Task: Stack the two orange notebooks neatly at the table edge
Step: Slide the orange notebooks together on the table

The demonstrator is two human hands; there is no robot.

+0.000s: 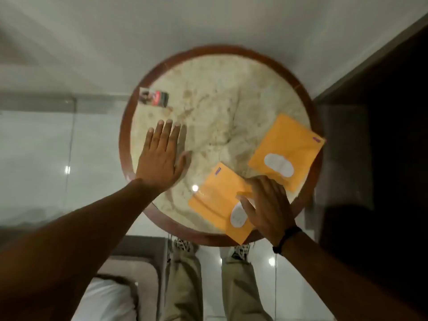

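Observation:
Two orange notebooks lie apart on a round marble table with a wooden rim (pixel 125 144). The near notebook (pixel 216 200) rests at the table's front edge, its corner over the rim. The far notebook (pixel 289 144) lies at the right edge, tilted, one corner past the rim. Each has a white oval label. My right hand (pixel 266 205) lies on the near notebook's right side, fingers curled at its top edge. My left hand (pixel 162 156) rests flat on the marble at the left, fingers spread, holding nothing.
A small printed card or packet (pixel 154 97) lies at the table's far left. A dark wall or cabinet (pixel 382 135) stands to the right. A cushioned seat (pixel 120 286) is at the lower left, and my legs (pixel 185 274) are below the table.

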